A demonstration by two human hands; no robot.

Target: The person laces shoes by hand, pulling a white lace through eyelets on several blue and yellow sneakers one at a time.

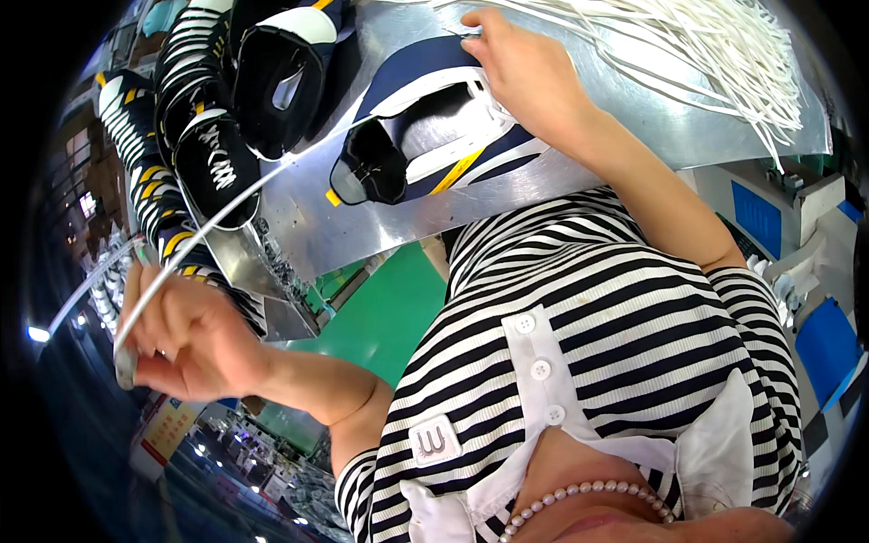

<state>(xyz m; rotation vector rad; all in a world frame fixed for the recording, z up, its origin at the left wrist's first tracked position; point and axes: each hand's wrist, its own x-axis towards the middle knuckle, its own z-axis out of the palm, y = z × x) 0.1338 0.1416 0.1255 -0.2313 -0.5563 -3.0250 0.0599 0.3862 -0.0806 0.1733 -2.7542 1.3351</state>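
— Surroundings?
— Metal table [389, 222]; stacked shoe uppers [190, 72], left; bundle of white laces [724, 68], far right. One white lace [233, 210], taut, crossing before the stack.
— Hands?
— Left hand [195, 339]: fingers curled, gripping that lace. Right hand [534, 86]: fingers bent, grasping navy shoe upper [416, 77], centre, on table.

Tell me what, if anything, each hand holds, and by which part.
Left hand: the white shoelace, pinched near the lower-left end of its visible length. Right hand: on the navy shoe upper, beside its opening; whether it grips cannot be told.
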